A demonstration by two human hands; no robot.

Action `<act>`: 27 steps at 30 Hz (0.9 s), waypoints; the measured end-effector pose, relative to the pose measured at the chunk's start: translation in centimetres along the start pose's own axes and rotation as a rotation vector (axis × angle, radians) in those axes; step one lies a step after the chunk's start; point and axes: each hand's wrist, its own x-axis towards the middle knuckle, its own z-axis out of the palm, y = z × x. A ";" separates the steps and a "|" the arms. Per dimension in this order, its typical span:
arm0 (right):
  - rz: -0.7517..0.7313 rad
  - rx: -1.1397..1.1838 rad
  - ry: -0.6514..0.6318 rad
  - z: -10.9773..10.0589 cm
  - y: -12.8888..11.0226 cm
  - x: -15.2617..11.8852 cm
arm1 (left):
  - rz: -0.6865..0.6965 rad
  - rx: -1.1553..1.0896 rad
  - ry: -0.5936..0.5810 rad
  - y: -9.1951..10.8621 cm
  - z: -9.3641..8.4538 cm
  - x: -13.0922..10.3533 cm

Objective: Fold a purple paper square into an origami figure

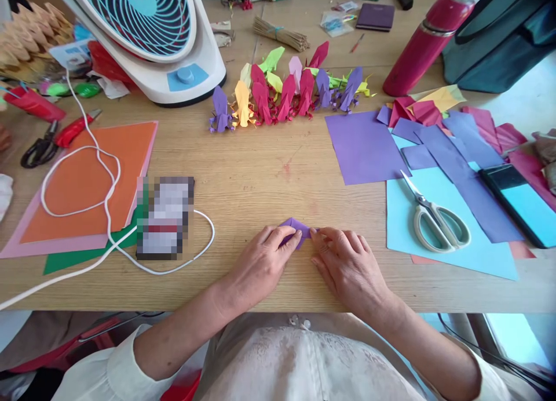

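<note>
A small folded piece of purple paper (297, 223) rests near the table's front edge, between my two hands. My left hand (264, 262) pinches its left side between thumb and fingers. The fingertips of my right hand (350, 263) press together on its right corner. Parts of the paper are hidden under my fingers. Beyond it stand several folded paper figures (286, 97) in red, purple, yellow, green and pink. A flat purple sheet (367, 149) lies to the right, near the scissors (438, 224), which rest on a light blue sheet (452, 265).
A phone (165, 218) with a white cable (106, 204) lies left, beside orange paper (78, 186). A fan (186, 70) stands at the back left, a red bottle (423, 50) at the back right. Purple scraps (454, 152) and another phone (519, 204) lie right.
</note>
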 end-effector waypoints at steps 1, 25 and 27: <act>0.003 0.007 -0.001 0.0 0.0 0.0 | 0.004 -0.004 -0.004 0.0 0.0 -0.1; -0.040 -0.020 0.056 -0.2 -0.4 0.7 | 0.092 0.297 -0.109 0.0 -0.8 -0.4; -0.038 -0.019 0.066 -0.1 -0.4 0.7 | 0.080 0.307 -0.120 0.3 -0.6 -0.2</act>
